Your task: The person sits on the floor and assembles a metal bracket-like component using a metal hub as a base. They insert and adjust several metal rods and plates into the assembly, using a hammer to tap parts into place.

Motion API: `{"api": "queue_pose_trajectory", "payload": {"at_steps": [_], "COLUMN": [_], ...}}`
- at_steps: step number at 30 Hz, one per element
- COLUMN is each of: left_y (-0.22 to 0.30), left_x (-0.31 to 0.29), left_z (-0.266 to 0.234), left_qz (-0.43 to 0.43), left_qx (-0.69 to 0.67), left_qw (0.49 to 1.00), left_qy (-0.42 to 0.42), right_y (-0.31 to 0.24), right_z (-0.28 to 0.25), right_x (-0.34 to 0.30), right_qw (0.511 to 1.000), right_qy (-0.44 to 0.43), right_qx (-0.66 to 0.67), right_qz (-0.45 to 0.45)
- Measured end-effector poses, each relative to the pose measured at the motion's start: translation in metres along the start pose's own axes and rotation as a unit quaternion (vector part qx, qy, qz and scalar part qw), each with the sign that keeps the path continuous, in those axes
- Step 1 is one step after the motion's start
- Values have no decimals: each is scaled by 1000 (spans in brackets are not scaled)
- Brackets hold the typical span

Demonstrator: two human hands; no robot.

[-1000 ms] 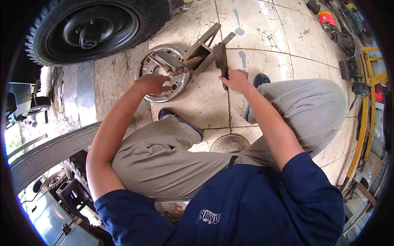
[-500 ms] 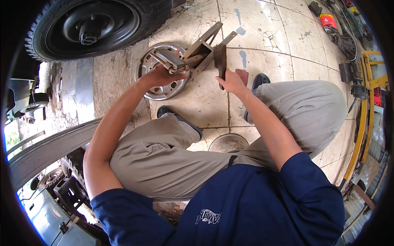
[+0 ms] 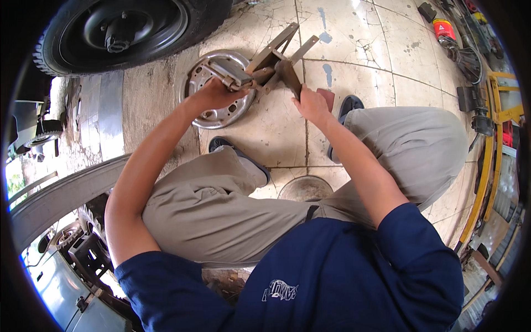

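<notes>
My left hand [image 3: 213,96] is closed around a metal bracket [image 3: 274,48] with flat arms that reach away toward the upper right. The bracket is held over a silver wheel rim [image 3: 213,118] lying on the floor. In my right hand [image 3: 313,105] is the handle of a dark brush [image 3: 289,76], its fingers wrapped round it. The brush head lies against the bracket, near the base of its arms. Its bristles are mostly turned out of sight, and part of the bracket is hidden by my left hand.
A large black tyre [image 3: 213,25] on a wheel stands at the upper left. Beside my right hand is a small reddish flat piece [image 3: 326,98]. A round metal lid [image 3: 305,188] is on the tiles between my legs. Yellow metal frames [image 3: 480,193] and a red can [image 3: 444,30] line the right.
The brush has tilted and moved left, its head now against the bracket instead of upright beside it. My left hand still holds the bracket, slightly shifted.
</notes>
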State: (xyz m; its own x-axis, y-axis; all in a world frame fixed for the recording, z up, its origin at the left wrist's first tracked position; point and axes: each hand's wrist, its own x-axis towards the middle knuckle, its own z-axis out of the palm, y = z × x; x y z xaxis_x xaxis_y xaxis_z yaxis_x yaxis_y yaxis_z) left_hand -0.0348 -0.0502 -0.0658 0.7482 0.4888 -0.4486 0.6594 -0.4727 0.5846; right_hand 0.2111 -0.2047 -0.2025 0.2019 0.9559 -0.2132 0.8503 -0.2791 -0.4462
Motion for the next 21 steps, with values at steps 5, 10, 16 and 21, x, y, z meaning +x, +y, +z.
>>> {"api": "queue_pose_trajectory", "payload": {"at_steps": [5, 10, 16, 21], "left_y": [-18, -32, -26, -29], "left_x": [7, 14, 15, 13], "left_z": [7, 13, 9, 7], "left_qz": [-63, -71, -54, -80], "left_qx": [22, 57, 66, 78], "left_qw": [997, 995, 995, 991], "left_qy": [-41, -46, -51, -77], "right_y": [-15, -15, -14, -17], "right_z": [0, -2, 0, -11], "right_x": [-11, -15, -17, -13], "right_qw": [998, 995, 993, 991], "right_qy": [-42, -69, -68, -65], "right_qx": [-20, -54, -70, -86], "right_qz": [30, -43, -70, -73]}}
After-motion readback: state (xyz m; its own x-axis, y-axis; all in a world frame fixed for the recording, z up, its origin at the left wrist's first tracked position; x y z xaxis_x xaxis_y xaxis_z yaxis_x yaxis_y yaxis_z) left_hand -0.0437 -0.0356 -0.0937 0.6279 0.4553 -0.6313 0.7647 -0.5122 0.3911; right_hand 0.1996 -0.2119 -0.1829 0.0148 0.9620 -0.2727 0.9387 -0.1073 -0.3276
